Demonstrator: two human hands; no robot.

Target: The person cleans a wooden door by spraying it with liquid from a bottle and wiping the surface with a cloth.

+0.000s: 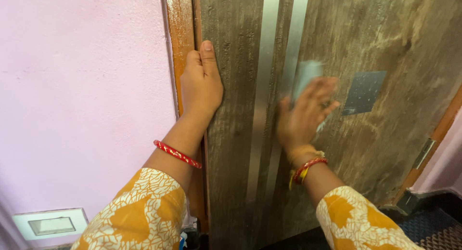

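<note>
Left hand (201, 81) flat, fingers extended, against door (231, 134) edge; right hand (305, 112), blurred, grip grasping pale cloth (306, 76) on door.

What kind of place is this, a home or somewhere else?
Probably a home, at a room's doorway. A wooden door with metal strips stands beside a pink painted wall carrying a switch plate. The right hand presses a pale cloth against the door.
</note>
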